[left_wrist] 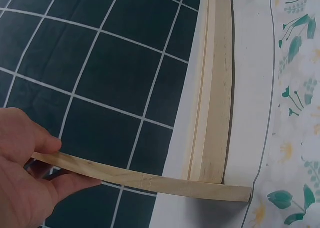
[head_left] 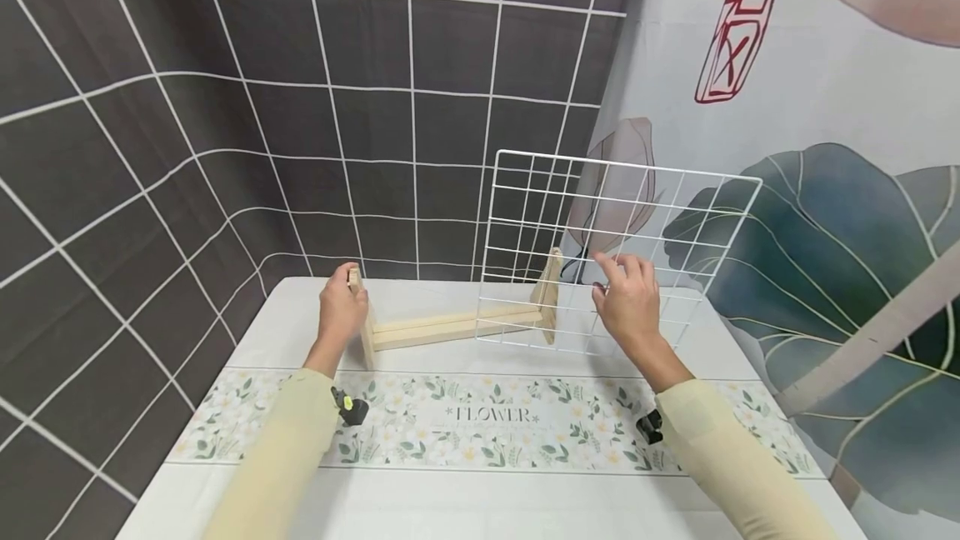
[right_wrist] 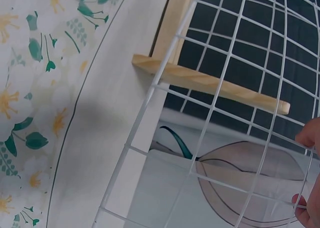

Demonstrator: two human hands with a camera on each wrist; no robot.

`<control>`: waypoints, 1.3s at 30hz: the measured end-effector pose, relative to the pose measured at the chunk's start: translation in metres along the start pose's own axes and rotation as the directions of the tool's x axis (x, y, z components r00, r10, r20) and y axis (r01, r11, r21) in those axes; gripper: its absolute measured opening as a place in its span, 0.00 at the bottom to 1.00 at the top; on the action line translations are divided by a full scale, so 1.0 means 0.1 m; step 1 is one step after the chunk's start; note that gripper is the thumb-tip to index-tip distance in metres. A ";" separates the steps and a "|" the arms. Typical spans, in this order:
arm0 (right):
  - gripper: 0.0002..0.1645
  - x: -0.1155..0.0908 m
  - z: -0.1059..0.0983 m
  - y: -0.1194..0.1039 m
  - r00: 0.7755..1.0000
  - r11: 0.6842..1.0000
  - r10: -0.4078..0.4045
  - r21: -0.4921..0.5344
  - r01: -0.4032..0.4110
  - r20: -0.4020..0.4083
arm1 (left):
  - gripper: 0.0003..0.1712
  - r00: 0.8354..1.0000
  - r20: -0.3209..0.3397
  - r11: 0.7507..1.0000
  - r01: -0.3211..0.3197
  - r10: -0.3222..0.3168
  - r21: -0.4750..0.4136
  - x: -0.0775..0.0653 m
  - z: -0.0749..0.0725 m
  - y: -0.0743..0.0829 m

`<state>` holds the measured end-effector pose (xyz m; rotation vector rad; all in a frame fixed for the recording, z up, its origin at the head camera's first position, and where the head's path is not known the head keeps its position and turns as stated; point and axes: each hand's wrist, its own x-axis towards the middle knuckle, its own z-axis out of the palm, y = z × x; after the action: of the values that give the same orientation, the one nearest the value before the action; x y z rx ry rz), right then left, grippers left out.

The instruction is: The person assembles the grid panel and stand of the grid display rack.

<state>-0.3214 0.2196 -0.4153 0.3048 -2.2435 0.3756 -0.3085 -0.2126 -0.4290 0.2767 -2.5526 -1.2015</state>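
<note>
My left hand [head_left: 342,307] grips the upper part of the left end board [left_wrist: 140,180] of a pale wooden stand [head_left: 450,329]. In the left wrist view, thumb and fingers pinch that board from both sides. The stand's long crossbar joins it to a right end board [right_wrist: 215,81]. With my right hand [head_left: 632,298] I hold a white wire grid panel [head_left: 628,164] by its wires, thumb and fingers through the mesh. The grid stands tilted in front of the stand's right end, which shows through it. Whether the grid touches the stand cannot be told.
A white table with a floral "FLOWER" strip [head_left: 491,415] lies under the stand. Behind and left hangs a dark cloth with white grid lines [head_left: 375,132]. A printed leaf curtain [head_left: 825,273] is on the right.
</note>
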 end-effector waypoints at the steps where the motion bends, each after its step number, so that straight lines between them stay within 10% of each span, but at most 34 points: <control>1: 0.32 0.00 0.00 0.00 1.000 1.000 0.000 -0.004 0.000 0.002 | 0.32 1.000 0.002 1.000 -0.003 0.003 0.001 0.00 0.01 0.01; 39: 0.31 -0.03 0.04 -0.04 1.000 1.000 -0.003 -0.005 0.003 0.011 | 0.33 0.998 0.048 0.998 -0.036 0.038 -0.045 0.00 0.23 0.19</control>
<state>-0.3204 0.2148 -0.4194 0.3087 -2.2545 0.3672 -0.3178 -0.1840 -0.4283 0.1911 -2.5573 -1.2637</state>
